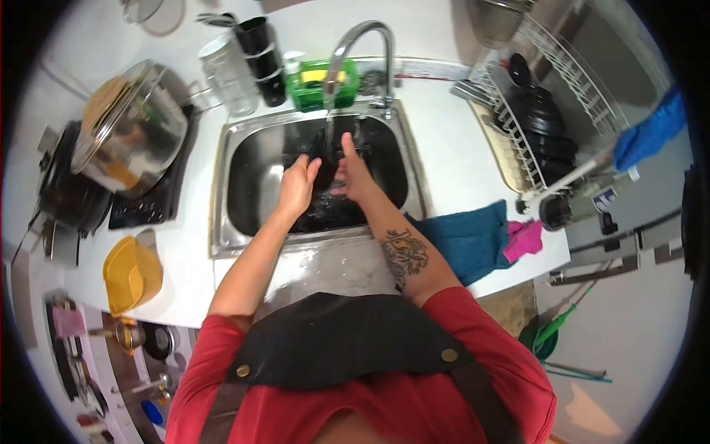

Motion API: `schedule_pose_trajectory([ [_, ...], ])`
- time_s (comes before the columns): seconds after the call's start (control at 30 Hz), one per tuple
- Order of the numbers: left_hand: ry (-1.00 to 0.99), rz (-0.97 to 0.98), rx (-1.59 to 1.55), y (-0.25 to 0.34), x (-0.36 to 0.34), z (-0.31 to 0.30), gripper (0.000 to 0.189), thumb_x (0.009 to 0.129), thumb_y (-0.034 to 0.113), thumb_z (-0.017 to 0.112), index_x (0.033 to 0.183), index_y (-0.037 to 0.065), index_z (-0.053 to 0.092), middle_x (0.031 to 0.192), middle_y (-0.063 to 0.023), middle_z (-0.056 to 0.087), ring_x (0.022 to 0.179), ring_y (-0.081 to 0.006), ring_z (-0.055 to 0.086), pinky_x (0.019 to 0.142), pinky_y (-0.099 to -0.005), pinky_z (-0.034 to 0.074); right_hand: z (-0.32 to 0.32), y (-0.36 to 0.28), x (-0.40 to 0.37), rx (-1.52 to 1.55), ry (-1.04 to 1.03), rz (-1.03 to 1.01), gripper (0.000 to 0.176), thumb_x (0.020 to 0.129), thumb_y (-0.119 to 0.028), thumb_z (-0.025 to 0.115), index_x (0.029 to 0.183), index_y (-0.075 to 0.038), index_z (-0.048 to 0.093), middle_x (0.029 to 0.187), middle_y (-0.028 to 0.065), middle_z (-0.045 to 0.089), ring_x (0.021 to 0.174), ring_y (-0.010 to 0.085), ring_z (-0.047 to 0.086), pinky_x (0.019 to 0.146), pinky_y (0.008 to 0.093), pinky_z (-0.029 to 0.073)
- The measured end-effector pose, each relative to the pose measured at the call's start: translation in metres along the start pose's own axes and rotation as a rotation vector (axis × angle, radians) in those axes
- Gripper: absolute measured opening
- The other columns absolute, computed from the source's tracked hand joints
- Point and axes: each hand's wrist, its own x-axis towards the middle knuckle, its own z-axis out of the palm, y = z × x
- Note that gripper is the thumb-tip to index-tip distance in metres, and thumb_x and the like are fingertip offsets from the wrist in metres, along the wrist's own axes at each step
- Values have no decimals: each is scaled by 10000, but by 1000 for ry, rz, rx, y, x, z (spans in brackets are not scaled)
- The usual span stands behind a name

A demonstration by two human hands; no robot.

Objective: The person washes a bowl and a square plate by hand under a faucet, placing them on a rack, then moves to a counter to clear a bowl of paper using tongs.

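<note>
Both hands are inside the steel sink (220, 211), under the running faucet (370, 28). My left hand (297, 186) grips the edge of a black dish-like thing (322, 152), thumb on top. Its exact shape is hard to make out against the dark, wet basin. My right hand (353, 172) is just to the right of it, thumb up and fingers apart, close to the falling water. Whether those fingers touch the black thing cannot be told. Water splashes in the lower part of the basin.
A green caddy (303, 95) with a yellow sponge stands behind the sink. On the right are a dish rack (518, 137) with black dishes and a teal cloth (466, 240). A large steel pot (140, 140) and yellow container (132, 275) stand left.
</note>
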Motion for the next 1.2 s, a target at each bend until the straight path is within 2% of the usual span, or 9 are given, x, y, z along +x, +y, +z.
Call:
schedule_pose_trajectory([
  [0.1, -281, 487, 300, 7, -11, 7, 250, 813, 224, 526, 702, 20, 435, 792, -145, 567, 706, -333, 554, 571, -418, 427, -17, 12, 24, 383, -499, 31, 507, 742, -494, 571, 994, -56, 528, 878, 134, 581, 714, 279, 565, 711, 421, 479],
  [0.27, -930, 147, -89, -1, 14, 14, 570, 894, 423, 282, 1336, 68, 216, 1403, -170, 83, 1306, -279, 63, 1030, -462, 64, -27, 38, 58, 533, -469, -2, 429, 788, -423, 543, 982, -41, 529, 978, 105, 565, 893, 242, 543, 780, 385, 448],
  [0.4, -530, 106, 915, -9, 37, 37, 698, 852, 560, 203, 1361, 160, -56, 1401, -128, -157, 1295, -295, -122, 1006, -507, -36, -22, 34, 38, 609, -544, -65, 431, 812, -446, 503, 1075, -104, 516, 1026, 83, 552, 964, 238, 516, 856, 389, 402],
  [0.53, -842, 133, 126, -5, 36, 60, 665, 872, 467, 264, 1362, 116, -16, 1398, -157, -143, 1298, -330, -69, 988, -560, -19, -17, 36, 42, 788, -508, -149, 507, 786, -536, 476, 1125, -160, 500, 1099, 66, 532, 1026, 247, 490, 890, 436, 369],
  [0.67, -661, 198, 860, -6, 54, 47, 681, 866, 508, 208, 1358, 104, -35, 1395, -186, -118, 1292, -358, -56, 974, -584, -15, -22, 35, 53, 612, -470, 25, 581, 761, -574, 478, 1151, -143, 482, 1123, 93, 517, 1050, 282, 469, 904, 452, 348],
  [0.9, -681, 73, 881, -7, 47, 45, 709, 846, 555, 192, 1362, 114, -9, 1406, -140, -123, 1298, -312, -91, 974, -577, -40, -20, 34, 38, 621, -562, -1, 552, 776, -559, 465, 1155, -158, 475, 1172, 87, 485, 1074, 295, 453, 884, 550, 308],
  [1.0, -894, 128, -65, -20, 33, 60, 773, 816, 554, 300, 1359, 76, 26, 1410, -151, -84, 1298, -331, -60, 995, -539, -32, -15, 43, 56, 732, -430, -92, 523, 791, -534, 461, 1141, -145, 484, 1135, 103, 512, 1041, 300, 481, 855, 544, 351],
  [1.07, -797, 209, 739, -30, 48, 48, 770, 807, 589, 284, 1366, 120, 38, 1414, -138, -83, 1303, -318, -52, 978, -574, -22, -23, 32, 34, 490, -489, 118, 528, 793, -527, 444, 1145, -135, 481, 1178, 115, 484, 1093, 296, 443, 895, 581, 275],
  [1.2, -484, -305, 529, -20, 67, 12, 717, 726, 419, 597, 1283, 79, 300, 1251, -208, 387, 1107, -363, 433, 874, -476, 372, -21, 29, 30, 468, -458, 136, 510, 787, -481, 487, 1121, -96, 488, 1109, 126, 532, 1030, 317, 494, 874, 589, 294],
])
